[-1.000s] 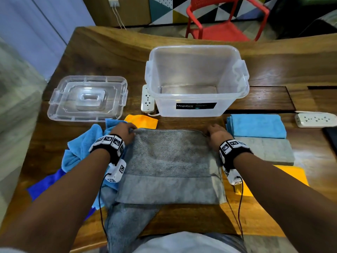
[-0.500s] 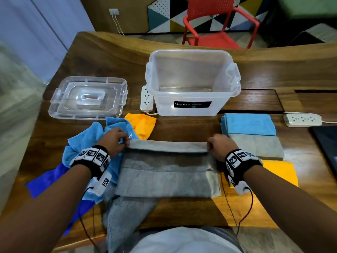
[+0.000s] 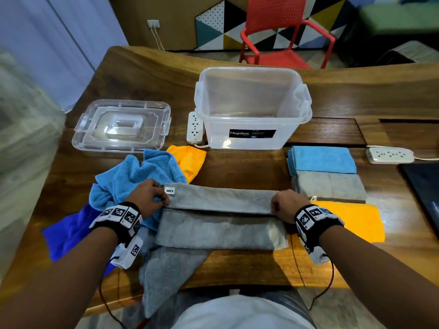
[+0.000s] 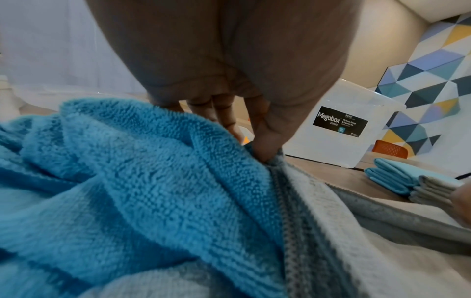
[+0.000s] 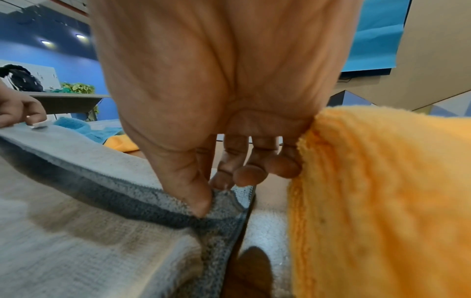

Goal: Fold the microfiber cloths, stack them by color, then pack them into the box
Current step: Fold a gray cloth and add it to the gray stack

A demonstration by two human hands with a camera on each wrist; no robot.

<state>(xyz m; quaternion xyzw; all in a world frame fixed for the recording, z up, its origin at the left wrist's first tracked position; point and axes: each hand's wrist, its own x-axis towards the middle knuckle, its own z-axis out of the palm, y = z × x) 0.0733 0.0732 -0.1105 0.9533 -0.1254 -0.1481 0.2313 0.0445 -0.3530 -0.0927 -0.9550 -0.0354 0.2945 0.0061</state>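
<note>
Pinching grey cloth [image 3: 221, 217], half-folded, far edge raised

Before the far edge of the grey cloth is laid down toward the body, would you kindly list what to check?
1. Left hand pinches the grey cloth corner: ok.
2. Right hand pinches the other corner: ok.
3. Lifted edge level between the hands: ok.
4. Near edges aligned: not ok, right corner sticks out.
5. Grey stack ready to receive it: ok.
6. Box open: ok.
</note>
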